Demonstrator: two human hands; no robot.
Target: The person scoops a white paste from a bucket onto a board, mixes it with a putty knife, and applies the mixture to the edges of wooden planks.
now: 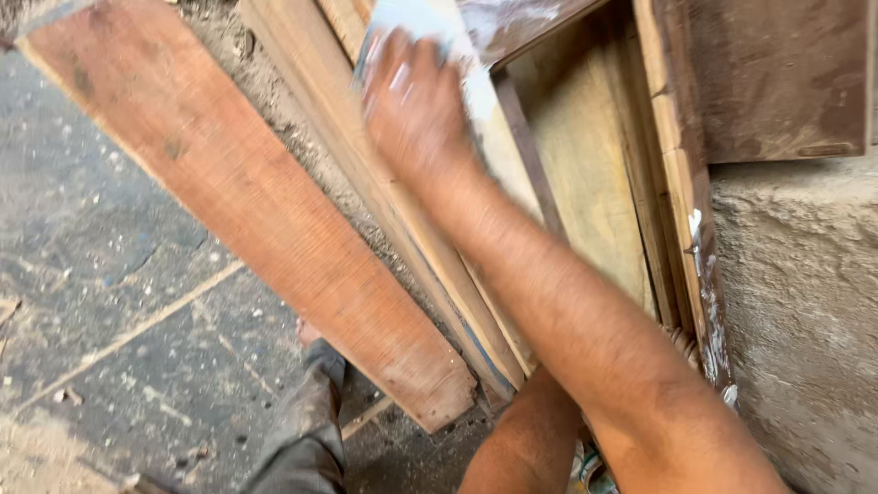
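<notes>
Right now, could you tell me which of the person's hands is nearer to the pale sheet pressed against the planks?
The right hand lies flat on the pale sheet, pressing it to the leaning planks. The left hand is out of view; only its forearm shows, low behind the planks.

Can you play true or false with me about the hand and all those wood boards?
1. A hand presses a pale sheet against the wood. True.
2. The reddish plank lies flat on the floor. False: it leans slanted, its lower end down on the dark floor.
3. Both hands show plainly. False: only one hand is seen; a second arm pokes in below, its hand hidden.
4. The wall on the right looks rough and grey. True.
5. The pale sheet is bright red. False: it is whitish with a blue edge.
6. The hand looks blurred. True.
</notes>
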